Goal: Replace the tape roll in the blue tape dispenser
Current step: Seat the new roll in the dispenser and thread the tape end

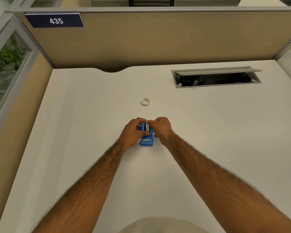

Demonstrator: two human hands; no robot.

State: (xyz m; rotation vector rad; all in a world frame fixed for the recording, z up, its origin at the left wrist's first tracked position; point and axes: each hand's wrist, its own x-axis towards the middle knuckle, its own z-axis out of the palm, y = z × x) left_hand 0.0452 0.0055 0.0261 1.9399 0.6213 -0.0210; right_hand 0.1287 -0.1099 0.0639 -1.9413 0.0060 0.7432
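From the head camera we see the blue tape dispenser (146, 140) standing on the bench (200, 132) between our hands. Our left hand (133, 131) wraps its fingers closed around the dispenser's side; our right hand (162, 127) pinches the tape roll (147, 126) seated in its cradle. A second roll (145, 102) lies well apart, farther back. We judge the roll could sit crooked if the core misses its slots.

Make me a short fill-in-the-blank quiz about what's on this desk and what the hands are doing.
1. Both hands, left hand and right hand, are on a tape dispenser coloured ____.
2. The loose tape roll lies ____ the dispenser, away from the person.
3. The sign on the partition reads ____.

Missing words: blue; beyond; 435
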